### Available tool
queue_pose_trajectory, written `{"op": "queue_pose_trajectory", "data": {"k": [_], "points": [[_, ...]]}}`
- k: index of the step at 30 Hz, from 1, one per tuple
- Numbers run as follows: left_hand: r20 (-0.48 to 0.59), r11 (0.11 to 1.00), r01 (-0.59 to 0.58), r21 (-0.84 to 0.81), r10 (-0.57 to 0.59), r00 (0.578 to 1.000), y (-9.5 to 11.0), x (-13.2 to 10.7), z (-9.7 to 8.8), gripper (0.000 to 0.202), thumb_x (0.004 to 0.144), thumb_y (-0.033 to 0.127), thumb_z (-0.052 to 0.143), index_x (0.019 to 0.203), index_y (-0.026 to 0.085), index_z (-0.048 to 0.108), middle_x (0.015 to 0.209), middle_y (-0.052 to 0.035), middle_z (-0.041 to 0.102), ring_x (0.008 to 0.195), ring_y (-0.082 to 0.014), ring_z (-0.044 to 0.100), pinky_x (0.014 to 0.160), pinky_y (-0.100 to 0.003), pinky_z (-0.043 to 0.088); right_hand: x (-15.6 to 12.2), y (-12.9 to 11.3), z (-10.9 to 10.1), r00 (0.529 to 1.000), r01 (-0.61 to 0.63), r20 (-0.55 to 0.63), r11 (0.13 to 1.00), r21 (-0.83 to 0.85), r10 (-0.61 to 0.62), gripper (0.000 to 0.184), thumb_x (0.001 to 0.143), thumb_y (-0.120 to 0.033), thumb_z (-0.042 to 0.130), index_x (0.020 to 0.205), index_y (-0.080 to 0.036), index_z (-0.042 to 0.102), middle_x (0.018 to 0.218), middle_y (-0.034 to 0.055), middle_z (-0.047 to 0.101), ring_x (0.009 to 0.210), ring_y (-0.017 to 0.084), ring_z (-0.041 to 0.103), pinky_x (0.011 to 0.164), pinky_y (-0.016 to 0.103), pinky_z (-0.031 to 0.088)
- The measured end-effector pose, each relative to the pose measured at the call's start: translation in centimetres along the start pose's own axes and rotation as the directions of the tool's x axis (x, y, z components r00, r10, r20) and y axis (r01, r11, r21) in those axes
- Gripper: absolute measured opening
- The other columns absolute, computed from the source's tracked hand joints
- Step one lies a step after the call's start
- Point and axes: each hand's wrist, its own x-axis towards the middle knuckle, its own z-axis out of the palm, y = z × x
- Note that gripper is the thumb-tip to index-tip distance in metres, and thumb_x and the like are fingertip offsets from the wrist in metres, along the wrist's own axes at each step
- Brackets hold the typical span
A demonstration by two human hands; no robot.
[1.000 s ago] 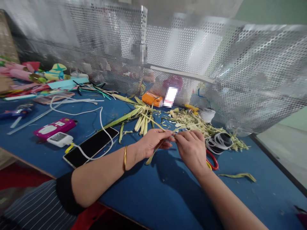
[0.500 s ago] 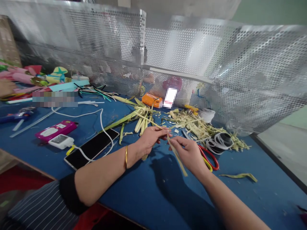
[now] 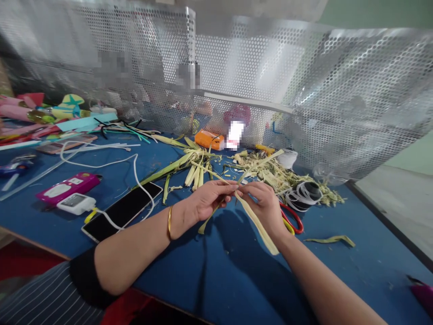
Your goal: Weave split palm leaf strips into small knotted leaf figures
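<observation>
My left hand (image 3: 214, 198), with a gold bangle at its wrist, is closed in a pinch on pale green leaf strips above the blue table. My right hand (image 3: 265, 203) meets it at the fingertips, its fingers closed on the same strips. One leaf strip (image 3: 260, 228) hangs down toward me below the right hand. Another strip end (image 3: 267, 161) sticks up to the right over the fingers. From under the left hand a third end (image 3: 202, 227) hangs down. The exact crossing of the strips is hidden by my fingers.
A bundle of leaves (image 3: 196, 169) lies behind my left hand. Beyond my right hand are leaf scraps (image 3: 250, 164), red-handled scissors (image 3: 296, 216) and a spool of white cord (image 3: 304, 196). A dark phone (image 3: 125, 212) and a white charger (image 3: 75, 203) with cable lie left. Perforated metal panels stand behind.
My right hand has turned over the strips. The hanging strip now shows wider and farther right, and a strip end points up to the right. The view has shifted slightly.
</observation>
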Motion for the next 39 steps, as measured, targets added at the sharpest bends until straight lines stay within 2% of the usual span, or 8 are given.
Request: {"op": "queue_pose_trajectory", "data": {"k": [6,10,14,18,20,26,33,39], "points": [[0.037,0.997,0.074,-0.020,-0.073,0.997,-0.2,-0.6,0.7,0.010,0.071,0.019,0.076,0.078,0.012,0.072,0.065,-0.0009,0.064,0.048,-0.0037,0.049,0.047,-0.018,0.034,-0.3,0.8,0.9,0.995,0.050,-0.090,0.997,0.054,-0.045,0.022,0.090,-0.027,0.055,0.074,-0.022,0.068,0.079,0.0036,0.070,0.075,0.018,0.062,0.081,0.037,0.044],[-0.047,1.000,0.006,0.018,-0.005,0.999,-0.2,-0.7,0.9,0.017,0.079,0.027,0.069,0.083,0.011,0.072,0.074,-0.0061,0.070,0.055,-0.0092,0.061,0.047,-0.019,0.037,0.0,1.6,0.5,0.995,-0.099,0.017,0.960,0.262,0.098,0.015,0.085,-0.032,0.062,0.082,-0.022,0.072,0.086,0.0049,0.071,0.082,0.020,0.064,0.079,0.035,0.047],[-0.047,0.997,-0.015,0.078,0.019,0.999,0.1,-0.6,0.8,0.018,0.082,0.028,0.065,0.082,0.012,0.073,0.082,-0.0092,0.073,0.058,-0.0118,0.064,0.047,-0.021,0.038,0.6,1.6,-0.8,0.924,-0.382,0.199,0.758,0.529,0.327,0.020,0.081,-0.036,0.065,0.091,-0.022,0.073,0.093,0.0047,0.072,0.088,0.021,0.065,0.082,0.034,0.048],[-0.050,0.972,-0.054,0.229,0.067,0.996,-0.3,-0.4,0.7,0.012,0.078,0.024,0.068,0.077,0.013,0.072,0.080,-0.0087,0.073,0.054,-0.0099,0.062,0.046,-0.021,0.037,0.7,0.7,-1.3,0.872,-0.475,0.253,0.595,0.649,0.420,0.017,0.076,-0.037,0.069,0.081,-0.021,0.073,0.085,0.0027,0.072,0.082,0.019,0.064,0.079,0.032,0.048],[-0.059,0.949,-0.077,0.306,0.100,0.993,-0.7,-0.4,0.7,0.009,0.078,0.021,0.068,0.079,0.014,0.072,0.078,-0.0078,0.073,0.054,-0.0102,0.062,0.046,-0.021,0.037,0.6,0.3,-1.1,0.875,-0.455,0.188,0.626,0.634,0.446,0.016,0.075,-0.035,0.069,0.070,-0.020,0.071,0.077,0.0020,0.070,0.075,0.017,0.062,0.075,0.031,0.047],[-0.094,0.912,-0.092,0.399,0.141,0.986,-1.5,0.1,0.5,0.008,0.079,0.018,0.066,0.075,0.013,0.070,0.069,-0.0062,0.070,0.053,-0.0110,0.061,0.047,-0.022,0.042,0.0,-0.4,-0.2,0.945,-0.298,-0.008,0.871,0.389,0.327,0.017,0.077,-0.028,0.067,0.062,-0.020,0.067,0.072,0.0020,0.068,0.071,0.018,0.060,0.071,0.031,0.045],[-0.027,0.900,-0.095,0.425,0.118,0.993,-1.5,-0.3,0.7,0.014,0.077,0.025,0.069,0.071,0.013,0.068,0.064,-0.0059,0.069,0.056,-0.0137,0.064,0.047,-0.023,0.045,0.2,0.6,-0.5,0.835,-0.460,0.068,0.623,0.633,0.547,0.019,0.075,-0.034,0.071,0.065,-0.019,0.067,0.065,-0.0012,0.063,0.065,0.014,0.054,0.066,0.028,0.042],[-0.047,0.873,-0.061,0.483,0.095,0.994,-1.1,-0.7,1.1,0.015,0.075,0.023,0.068,0.063,0.013,0.065,0.061,-0.0057,0.068,0.049,-0.0113,0.060,0.043,-0.021,0.041,0.6,1.3,-0.8,0.732,-0.464,0.020,0.477,0.747,0.681,0.028,0.066,-0.036,0.079,0.057,-0.017,0.060,0.053,-0.0023,0.057,0.052,0.010,0.049,0.053,0.025,0.038]]}}
